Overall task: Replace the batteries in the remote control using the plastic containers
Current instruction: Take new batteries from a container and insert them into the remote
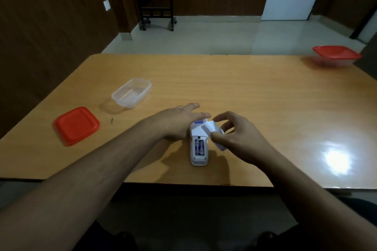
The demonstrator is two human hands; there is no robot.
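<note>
Remote control (199, 149) lies face-down near the tabletop (244, 91) front edge, long axis pointing away from the person, two batteries (199, 147) exposed. Left hand (179, 122) flat, fingers spread, touching its far end. Right hand (234, 134) pinches the battery cover (212, 128), just beside; I'd say it's nearer the batteries.

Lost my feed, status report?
Left hand steadies remote. Right hand holds cover, off. Batteries still in. Nothing blocking.
</note>
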